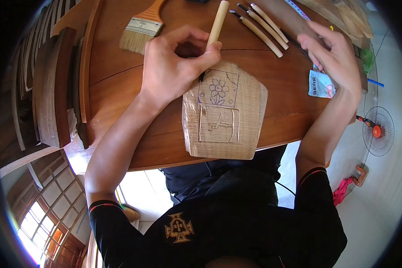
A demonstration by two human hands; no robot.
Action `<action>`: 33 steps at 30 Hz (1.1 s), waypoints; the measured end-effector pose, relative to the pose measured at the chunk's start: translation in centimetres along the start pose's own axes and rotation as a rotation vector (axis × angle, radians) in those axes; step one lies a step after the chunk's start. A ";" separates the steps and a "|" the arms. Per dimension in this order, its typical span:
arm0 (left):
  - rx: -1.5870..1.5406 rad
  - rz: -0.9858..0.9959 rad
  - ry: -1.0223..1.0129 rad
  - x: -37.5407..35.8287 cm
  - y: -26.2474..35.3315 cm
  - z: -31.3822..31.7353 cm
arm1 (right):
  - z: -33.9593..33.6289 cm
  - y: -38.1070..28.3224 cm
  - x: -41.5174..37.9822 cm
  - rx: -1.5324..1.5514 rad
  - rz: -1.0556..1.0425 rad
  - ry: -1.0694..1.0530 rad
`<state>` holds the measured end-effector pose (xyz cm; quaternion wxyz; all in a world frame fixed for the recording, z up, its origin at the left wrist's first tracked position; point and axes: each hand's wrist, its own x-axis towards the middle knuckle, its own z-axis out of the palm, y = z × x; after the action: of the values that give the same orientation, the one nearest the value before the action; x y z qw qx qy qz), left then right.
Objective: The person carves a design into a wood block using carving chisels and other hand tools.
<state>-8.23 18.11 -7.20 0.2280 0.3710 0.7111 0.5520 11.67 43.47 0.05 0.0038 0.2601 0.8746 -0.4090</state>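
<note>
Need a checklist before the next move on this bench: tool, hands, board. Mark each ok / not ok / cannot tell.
1. Wooden-handled tool gripped: ok, in the left hand.
2. Tool tip touching the board: cannot tell, the contact near the upper left of the drawing is unclear.
3. Right hand steadying the board: not ok, it is off to the right, near the BEAR packet.
4. Flower drawing legible: ok, purple outline visible.
5. Board within the table edge: not ok, its near right corner reaches past it in this view.
6. Three spare tools off the board: ok, lying beyond it.
</note>
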 end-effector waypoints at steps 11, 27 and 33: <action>0.027 0.032 0.009 -0.1 -0.3 -0.1 | 1.4 -0.2 0.3 0.033 0.028 0.166; 0.012 0.158 -0.165 -0.4 1.7 -7.5 | 1.9 -0.7 2.5 0.032 -0.224 0.645; 0.744 0.037 -0.075 -5.3 6.6 -4.5 | 2.6 1.0 3.3 -0.112 -0.345 0.673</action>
<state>-6.42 11.93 -0.09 0.0934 0.4611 0.8474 0.2460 8.78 43.62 -3.15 -0.3383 0.2285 0.8789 -0.2468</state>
